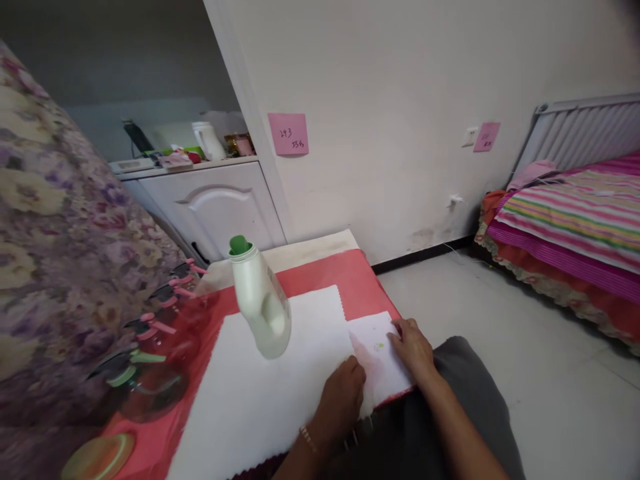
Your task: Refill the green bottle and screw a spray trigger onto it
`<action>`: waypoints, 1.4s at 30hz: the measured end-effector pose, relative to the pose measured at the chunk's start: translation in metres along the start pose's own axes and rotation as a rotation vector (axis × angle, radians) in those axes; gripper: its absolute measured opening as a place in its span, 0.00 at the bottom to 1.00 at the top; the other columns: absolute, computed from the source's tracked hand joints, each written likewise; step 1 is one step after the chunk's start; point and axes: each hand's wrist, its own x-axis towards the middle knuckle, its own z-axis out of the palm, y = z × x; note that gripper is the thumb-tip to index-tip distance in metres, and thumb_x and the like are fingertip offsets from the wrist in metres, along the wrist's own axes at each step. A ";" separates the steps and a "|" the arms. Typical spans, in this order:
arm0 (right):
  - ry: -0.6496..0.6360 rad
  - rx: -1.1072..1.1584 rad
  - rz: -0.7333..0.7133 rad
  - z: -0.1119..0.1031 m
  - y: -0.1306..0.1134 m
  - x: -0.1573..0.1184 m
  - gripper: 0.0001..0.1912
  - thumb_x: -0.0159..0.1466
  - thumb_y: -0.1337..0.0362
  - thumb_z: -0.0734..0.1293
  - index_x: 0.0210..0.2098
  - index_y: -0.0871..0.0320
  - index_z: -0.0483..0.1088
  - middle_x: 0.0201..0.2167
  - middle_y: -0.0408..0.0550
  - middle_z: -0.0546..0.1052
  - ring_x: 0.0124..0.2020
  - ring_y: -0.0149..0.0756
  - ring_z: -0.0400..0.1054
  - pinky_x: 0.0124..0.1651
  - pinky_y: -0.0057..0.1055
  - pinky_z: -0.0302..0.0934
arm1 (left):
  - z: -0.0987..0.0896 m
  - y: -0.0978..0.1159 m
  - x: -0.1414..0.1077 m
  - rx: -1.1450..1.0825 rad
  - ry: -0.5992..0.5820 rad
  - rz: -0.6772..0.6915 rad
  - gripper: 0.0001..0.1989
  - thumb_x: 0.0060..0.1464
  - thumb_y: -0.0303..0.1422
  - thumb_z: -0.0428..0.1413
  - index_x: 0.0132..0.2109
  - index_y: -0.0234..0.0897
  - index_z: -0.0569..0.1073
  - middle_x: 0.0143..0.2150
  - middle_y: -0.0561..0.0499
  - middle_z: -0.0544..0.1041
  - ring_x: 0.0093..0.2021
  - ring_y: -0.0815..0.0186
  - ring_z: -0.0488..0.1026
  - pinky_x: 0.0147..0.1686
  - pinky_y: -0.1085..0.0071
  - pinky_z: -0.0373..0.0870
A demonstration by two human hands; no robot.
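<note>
A small thin white sheet [375,333] with a tiny green print and a pinkish area lies at the front right of the table. My left hand [345,387], a beaded bracelet at its wrist, is closed at the sheet's lower left edge. On the right edge of the same sheet, my right hand [414,347] pinches with thumb and fingers. To the left of it lies a larger white cloth [260,393] with zigzag edges. Upright on this cloth stands a pale green detergent bottle [263,307] with a darker green piece in its mouth.
Several clear spray bottles [155,393] with pink or green heads line the table's left side, near a round lid [97,457]. A floral curtain [65,247] hangs beyond them. A white cabinet [215,207] stands behind; a bed [575,220] is at right.
</note>
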 end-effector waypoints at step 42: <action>-0.006 -0.024 0.007 0.003 0.005 -0.001 0.18 0.65 0.58 0.60 0.52 0.55 0.67 0.48 0.51 0.70 0.44 0.39 0.71 0.39 0.31 0.61 | -0.009 -0.031 -0.059 -1.438 0.494 -0.678 0.10 0.39 0.33 0.57 0.29 0.39 0.63 0.21 0.63 0.63 0.21 0.74 0.63 0.26 0.77 0.66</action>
